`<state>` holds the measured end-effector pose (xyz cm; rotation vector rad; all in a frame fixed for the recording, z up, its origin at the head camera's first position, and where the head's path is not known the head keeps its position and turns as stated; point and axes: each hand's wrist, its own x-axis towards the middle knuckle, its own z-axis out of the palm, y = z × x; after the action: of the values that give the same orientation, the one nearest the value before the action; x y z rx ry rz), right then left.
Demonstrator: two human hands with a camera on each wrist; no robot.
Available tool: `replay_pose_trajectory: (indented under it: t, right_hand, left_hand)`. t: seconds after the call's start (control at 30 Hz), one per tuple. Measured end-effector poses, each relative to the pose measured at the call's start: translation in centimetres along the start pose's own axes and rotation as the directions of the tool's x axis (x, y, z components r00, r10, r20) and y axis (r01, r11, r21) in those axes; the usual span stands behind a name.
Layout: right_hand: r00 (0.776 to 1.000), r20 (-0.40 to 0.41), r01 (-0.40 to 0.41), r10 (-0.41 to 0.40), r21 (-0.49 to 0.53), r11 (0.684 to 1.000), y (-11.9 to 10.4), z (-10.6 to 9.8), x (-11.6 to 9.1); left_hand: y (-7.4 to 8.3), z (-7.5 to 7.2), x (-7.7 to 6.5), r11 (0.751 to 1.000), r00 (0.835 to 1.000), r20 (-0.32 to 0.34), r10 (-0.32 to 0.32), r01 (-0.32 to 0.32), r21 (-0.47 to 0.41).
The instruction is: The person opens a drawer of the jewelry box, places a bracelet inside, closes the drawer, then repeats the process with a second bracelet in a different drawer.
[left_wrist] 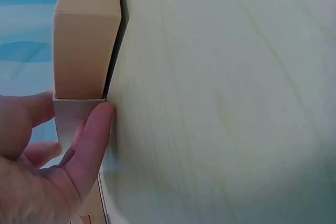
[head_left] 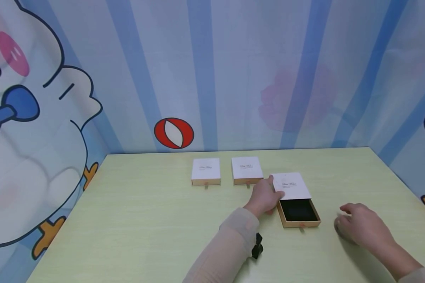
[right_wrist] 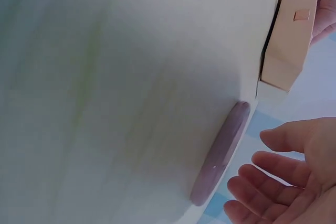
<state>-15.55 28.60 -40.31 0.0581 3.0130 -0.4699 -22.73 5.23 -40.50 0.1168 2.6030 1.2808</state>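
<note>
A white drawer-style gift box (head_left: 290, 185) has its tan drawer (head_left: 282, 220) pulled partway out toward me, showing a black lining (head_left: 299, 210). My left hand (head_left: 263, 196) grips the left side of the white sleeve, thumb on its top edge; in the left wrist view the sleeve (left_wrist: 71, 116) sits between its fingers. My right hand (head_left: 366, 226) hovers to the right of the box, fingers loosely bent. By it, in the right wrist view, a glossy mauve rounded thing (right_wrist: 221, 153) lies on the table, seen edge-on, apart from the fingers. The head view does not show it clearly.
Two closed boxes of the same kind, one white box (head_left: 206, 169) and another white box (head_left: 246, 169), stand farther back on the pale yellow-green table (head_left: 134, 220). A printed blue-striped cloth (head_left: 230, 78) rises behind the table's back edge.
</note>
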Motion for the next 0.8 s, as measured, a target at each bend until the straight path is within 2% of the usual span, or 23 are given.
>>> replay_pose_trajectory:
  t: [0.47,0.8]
  right_hand:
    - [0.993,-0.060,0.100,-0.103,-0.055,0.993,1.7,0.4,0.2]
    - [0.996,0.005,0.093,-0.093,-0.070,0.993,1.9,-0.1,0.5]
  left_hand:
    - [-0.2,0.1,0.1,0.998,0.999,0.015,-0.035,0.036,-0.050]
    - [-0.2,0.0,0.3,0.999,1.000,0.014,-0.024,0.024,-0.035]
